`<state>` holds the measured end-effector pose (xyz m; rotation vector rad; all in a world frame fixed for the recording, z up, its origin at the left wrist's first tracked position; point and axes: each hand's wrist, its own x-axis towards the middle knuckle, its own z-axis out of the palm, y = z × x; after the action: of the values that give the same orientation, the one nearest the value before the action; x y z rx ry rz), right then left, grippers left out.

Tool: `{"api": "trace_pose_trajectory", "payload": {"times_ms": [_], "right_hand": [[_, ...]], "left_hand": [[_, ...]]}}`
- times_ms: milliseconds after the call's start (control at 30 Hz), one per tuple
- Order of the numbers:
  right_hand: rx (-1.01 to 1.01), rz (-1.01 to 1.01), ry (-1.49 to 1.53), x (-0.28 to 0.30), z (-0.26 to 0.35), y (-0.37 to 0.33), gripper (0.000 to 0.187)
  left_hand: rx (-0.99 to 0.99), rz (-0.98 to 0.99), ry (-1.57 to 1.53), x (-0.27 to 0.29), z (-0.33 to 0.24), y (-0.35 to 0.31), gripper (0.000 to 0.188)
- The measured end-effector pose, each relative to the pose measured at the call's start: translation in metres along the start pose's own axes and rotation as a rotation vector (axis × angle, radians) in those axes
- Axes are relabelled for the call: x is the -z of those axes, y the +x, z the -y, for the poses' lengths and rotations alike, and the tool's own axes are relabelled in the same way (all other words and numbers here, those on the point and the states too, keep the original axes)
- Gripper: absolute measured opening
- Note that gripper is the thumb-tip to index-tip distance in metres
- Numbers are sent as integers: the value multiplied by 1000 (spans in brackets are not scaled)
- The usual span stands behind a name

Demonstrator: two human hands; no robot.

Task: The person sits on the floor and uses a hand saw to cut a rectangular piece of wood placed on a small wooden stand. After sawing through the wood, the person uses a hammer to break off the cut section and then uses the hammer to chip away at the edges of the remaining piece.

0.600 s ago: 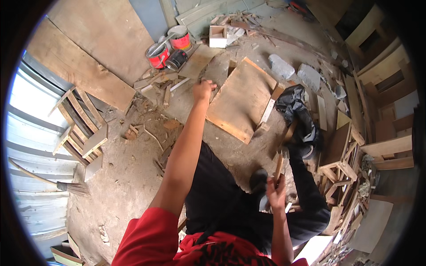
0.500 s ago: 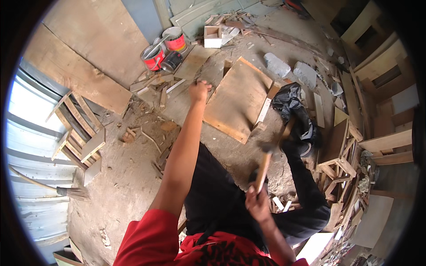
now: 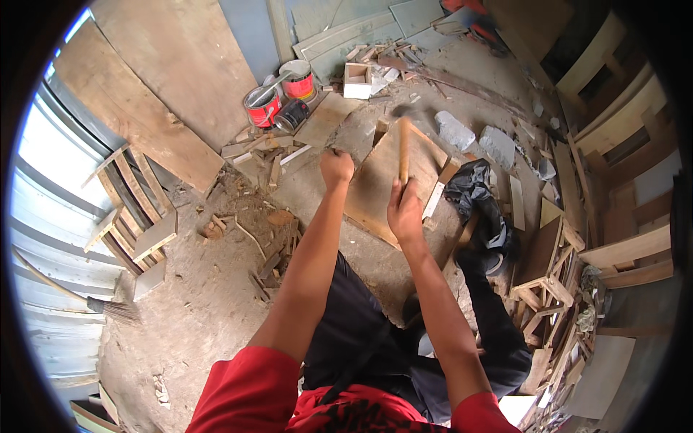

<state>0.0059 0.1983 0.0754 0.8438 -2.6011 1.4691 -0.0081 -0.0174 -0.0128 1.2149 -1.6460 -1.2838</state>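
Observation:
A hammer (image 3: 404, 150) is gripped by its wooden handle in my right hand (image 3: 406, 211). Its dark head is blurred by motion and points away from me, over the far part of a square wooden panel (image 3: 379, 173). This plywood-like panel lies raised off the ground, with small wood pieces showing at its edges. At the panel's left edge my left hand (image 3: 336, 167) is closed in a fist, fingers curled; what it holds, if anything, is hidden.
Red paint cans (image 3: 263, 108) and a dark tipped can (image 3: 291, 115) stand far left. A black plastic bag (image 3: 473, 184) and concrete lumps (image 3: 497, 146) lie right. Wooden frames (image 3: 130, 209) lean on the left wall near a broom (image 3: 115, 309). Scrap wood (image 3: 548, 296) piles up at right.
My right hand has swung the hammer from low near my leg up and forward over the panel. My left hand stays by the panel's left edge; the whole view has shifted slightly.

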Motion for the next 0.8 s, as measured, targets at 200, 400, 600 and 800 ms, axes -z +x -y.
{"api": "trace_pose_trajectory", "payload": {"times_ms": [200,400,600,800], "right_hand": [[38,-32,3,9,10,19,28],[3,94,-225,-5,-26,18,30],[-102,98,-7,5,12,9,30],[47,234,-164,-2,-20,-16,31]], "left_hand": [[12,-2,66,1,7,-9,36],[126,109,-117,1,-21,-17,37],[-12,-3,96,9,-16,-25,35],[74,27,-59,0,-8,-7,35]]}}
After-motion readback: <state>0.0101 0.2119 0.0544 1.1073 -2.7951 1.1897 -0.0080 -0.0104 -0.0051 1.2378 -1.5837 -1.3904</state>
